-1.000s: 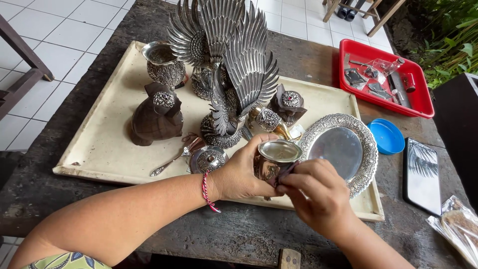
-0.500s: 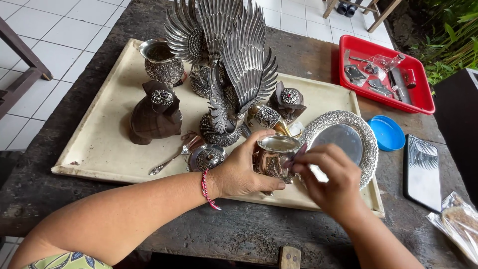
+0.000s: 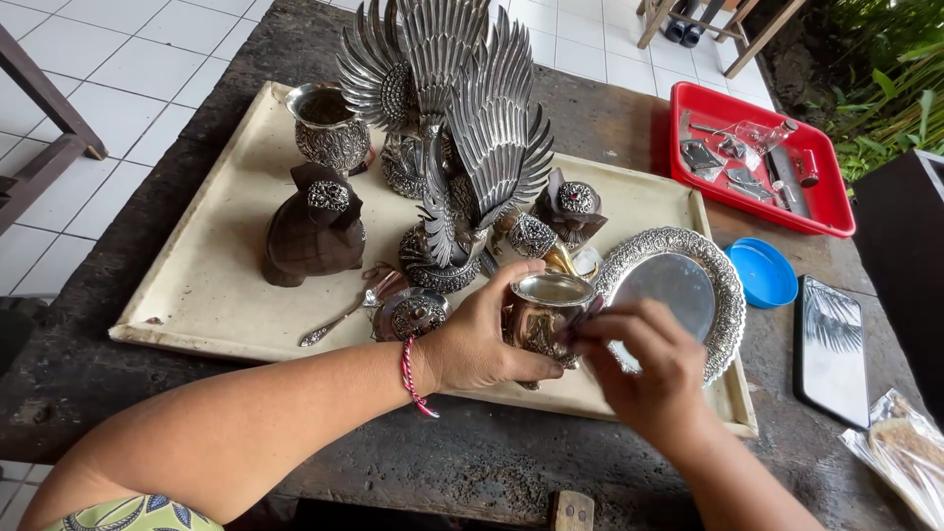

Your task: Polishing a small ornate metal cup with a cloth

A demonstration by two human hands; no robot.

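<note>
Head view: left hand [image 3: 482, 344], right hand [image 3: 644, 369] hide silver cup [image 3: 544, 313] sides.

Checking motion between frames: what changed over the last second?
Right hand moved from the front of the cup to its right side, fingertips at the rim. Left hand kept its grip on the cup, which stayed just above the tray. Bird statue, plate and red tray unchanged.
</note>
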